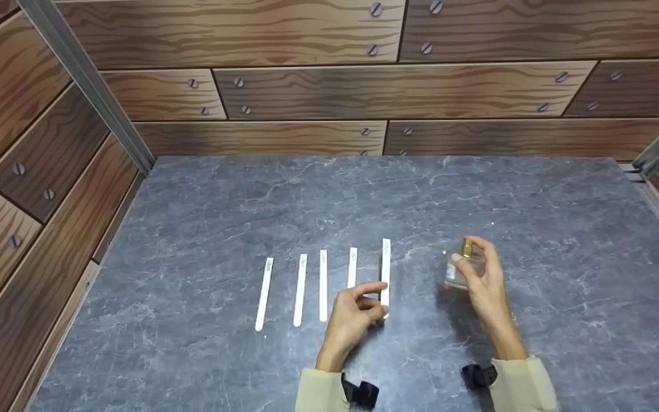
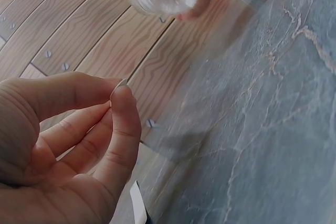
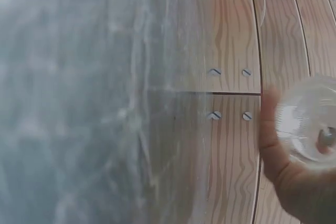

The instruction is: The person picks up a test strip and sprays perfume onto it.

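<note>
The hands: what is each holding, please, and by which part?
Left hand: the rightmost white strip, by its lower half. Right hand: clear bottle, by body and gold top.

No words or numbers can be read. The five white strips have tiny gray marks on their ends nearest the far edge of the surface, but they are too small to read.
</note>
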Available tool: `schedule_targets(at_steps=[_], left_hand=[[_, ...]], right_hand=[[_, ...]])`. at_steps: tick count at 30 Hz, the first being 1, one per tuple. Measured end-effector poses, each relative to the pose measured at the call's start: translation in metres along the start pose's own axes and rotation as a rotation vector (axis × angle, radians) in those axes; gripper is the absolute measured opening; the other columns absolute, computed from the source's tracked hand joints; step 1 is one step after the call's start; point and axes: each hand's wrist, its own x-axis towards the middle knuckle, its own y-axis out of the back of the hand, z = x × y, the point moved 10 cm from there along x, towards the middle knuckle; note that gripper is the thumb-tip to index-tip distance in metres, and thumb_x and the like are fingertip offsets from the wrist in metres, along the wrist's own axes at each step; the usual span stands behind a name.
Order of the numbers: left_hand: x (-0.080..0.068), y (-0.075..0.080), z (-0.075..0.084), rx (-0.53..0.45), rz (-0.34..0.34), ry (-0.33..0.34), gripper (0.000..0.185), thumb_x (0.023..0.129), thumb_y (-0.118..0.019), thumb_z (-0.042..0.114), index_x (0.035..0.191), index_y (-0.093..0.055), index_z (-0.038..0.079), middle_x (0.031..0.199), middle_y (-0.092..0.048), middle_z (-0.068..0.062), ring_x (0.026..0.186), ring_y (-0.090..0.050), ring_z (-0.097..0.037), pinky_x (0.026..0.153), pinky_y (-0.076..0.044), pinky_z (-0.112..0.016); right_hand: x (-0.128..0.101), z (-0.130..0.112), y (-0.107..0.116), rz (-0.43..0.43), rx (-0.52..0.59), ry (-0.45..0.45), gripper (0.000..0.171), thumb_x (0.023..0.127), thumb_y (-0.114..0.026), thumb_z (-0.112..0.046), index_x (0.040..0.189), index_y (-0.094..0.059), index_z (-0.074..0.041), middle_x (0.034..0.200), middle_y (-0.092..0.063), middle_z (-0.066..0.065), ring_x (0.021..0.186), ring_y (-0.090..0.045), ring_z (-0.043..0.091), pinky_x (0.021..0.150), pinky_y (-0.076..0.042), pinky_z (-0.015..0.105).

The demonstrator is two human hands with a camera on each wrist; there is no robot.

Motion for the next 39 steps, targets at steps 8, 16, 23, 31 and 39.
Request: schedule_targets(at_steps=[8,16,23,31,39], left_hand=[[-0.004,-0.007,0.002,-0.014,-0.023,0.008,0.041,0.077,-0.066,-0.014,0.118,-0.071,-0.007,0.080,-0.072,-0.012,0.065,-0.061,-0.010,0.055,-0.044,-0.021],[-0.006,-0.016,0.003,-0.024,-0.057,0.019,0.043,0.079,-0.068,-0.014,0.121,-0.069,-0.007,0.081,-0.072,-0.017,0.065,-0.059,-0.011,0.055,-0.042,-0.021],[-0.005,-0.019,0.006,0.009,-0.088,0.029,0.042,0.081,-0.069,-0.013,0.122,-0.069,-0.006,0.079,-0.071,-0.011,0.066,-0.060,-0.009,0.057,-0.044,-0.021],[-0.004,-0.023,0.009,-0.009,-0.116,0.043,0.044,0.078,-0.068,-0.015,0.121,-0.070,-0.003,0.077,-0.069,-0.006,0.067,-0.062,-0.010,0.057,-0.046,-0.021],[-0.007,-0.026,0.011,-0.027,-0.141,0.039,0.045,0.079,-0.069,-0.014,0.122,-0.070,-0.003,0.090,-0.069,-0.008,0.074,-0.065,-0.013,0.063,-0.054,-0.028]], right_hand=[[-0.003,-0.001,-0.003,-0.068,0.026,0.011,0.055,0.091,-0.069,0.006,0.141,-0.047,0.003,0.107,-0.059,0.015,0.071,-0.069,0.020,0.050,-0.054,0.026],[-0.003,-0.015,-0.011,-0.068,-0.183,0.144,0.070,0.072,-0.080,0.012,0.136,-0.053,0.003,0.112,-0.060,0.026,0.088,-0.060,0.010,0.069,-0.054,0.021],[-0.006,-0.033,-0.016,-0.033,-0.403,0.303,0.068,0.068,-0.082,0.012,0.130,-0.058,0.001,0.105,-0.070,0.024,0.088,-0.065,0.031,0.069,-0.051,0.021],[-0.008,-0.049,-0.021,0.031,-0.524,0.553,0.061,0.060,-0.083,0.016,0.117,-0.063,0.005,0.102,-0.066,0.024,0.086,-0.063,0.039,0.077,-0.052,0.052],[-0.011,-0.048,-0.031,0.010,-0.617,0.620,0.059,0.060,-0.081,0.014,0.114,-0.063,0.001,0.095,-0.063,0.019,0.077,-0.063,0.038,0.065,-0.053,0.055]])
